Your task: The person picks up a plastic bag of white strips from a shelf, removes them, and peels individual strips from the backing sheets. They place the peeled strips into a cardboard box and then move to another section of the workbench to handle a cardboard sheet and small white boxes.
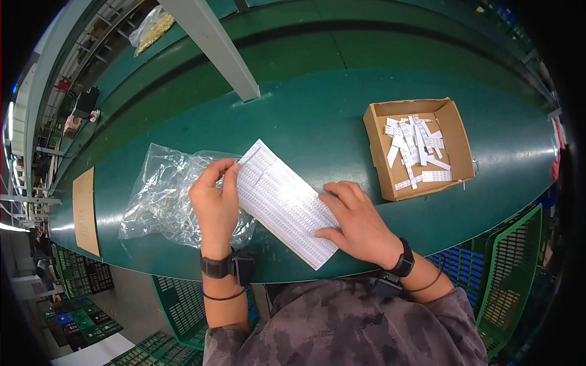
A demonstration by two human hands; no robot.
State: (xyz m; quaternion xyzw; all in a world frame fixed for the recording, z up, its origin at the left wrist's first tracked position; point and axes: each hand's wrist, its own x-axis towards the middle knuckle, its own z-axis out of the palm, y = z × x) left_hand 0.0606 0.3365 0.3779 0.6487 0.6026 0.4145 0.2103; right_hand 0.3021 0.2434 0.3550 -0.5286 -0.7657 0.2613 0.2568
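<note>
A white sheet of small printed labels lies slantwise in front of me. My left hand is closed in a pinch of thumb and forefinger at the sheet's upper left edge, where a narrow strip seems partly separated. My right hand rests on the sheet's right edge, thumb and fingers apart and pressing on its face. Beside and partly behind my left hand spreads a crumpled clear plastic bag. To the right stands an open cardboard box with several cut white label strips lying loose inside.
The green worktable carries a grey metal post at its far side. A flat piece of brown cardboard lies at the left end. Green plastic crates stand below the near edge, on both sides of me.
</note>
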